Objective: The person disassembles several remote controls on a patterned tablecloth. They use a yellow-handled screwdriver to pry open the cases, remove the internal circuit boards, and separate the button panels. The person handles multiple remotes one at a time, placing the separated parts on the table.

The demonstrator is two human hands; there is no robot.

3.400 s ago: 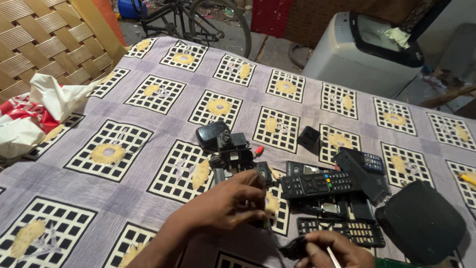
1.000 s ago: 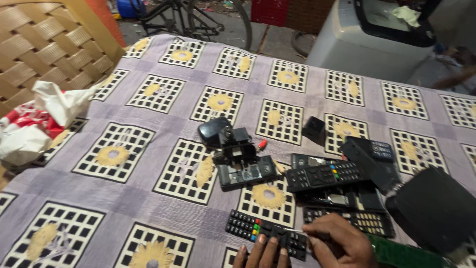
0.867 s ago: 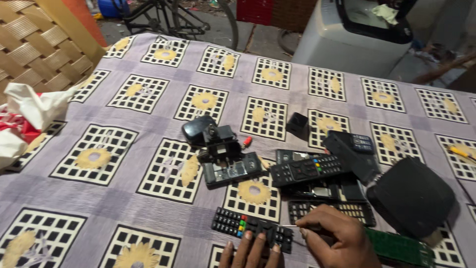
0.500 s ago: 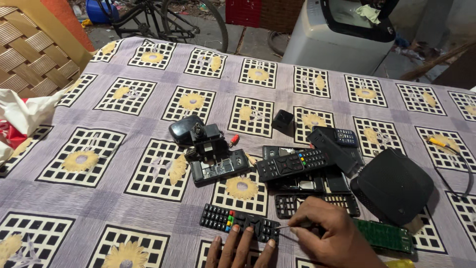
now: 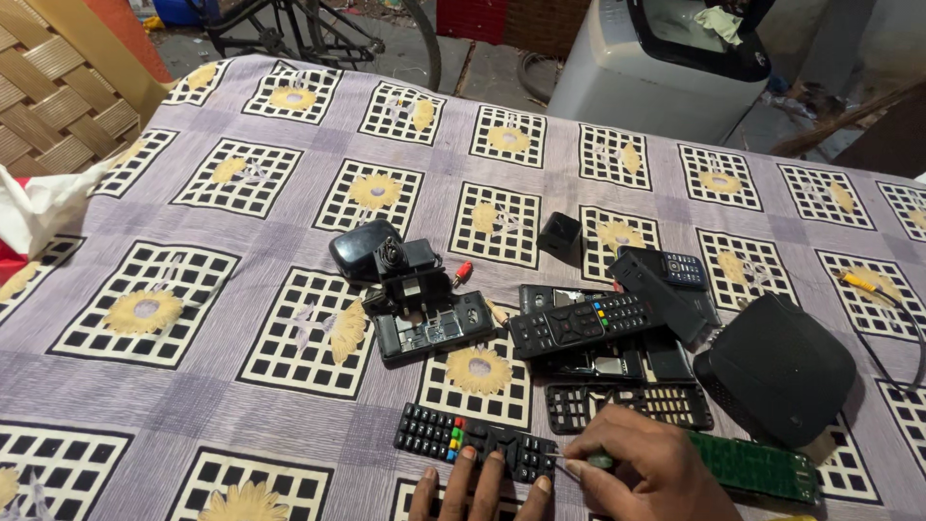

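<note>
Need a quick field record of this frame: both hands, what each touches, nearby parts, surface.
left hand: fingers flat on the black remote keypad
right hand: grips a thin tool, tip at the keypad's right end
near right hand: green circuit board, empty button frame
middle of cloth: whole remote, opened black casing, small black cube
right side: rounded black box
surface: patterned cloth, lilac with yellow flowers

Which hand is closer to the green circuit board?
Right. The right hand lies right beside the green circuit board, gripping a thin tool; the left hand presses the keypad, farther off.
</note>
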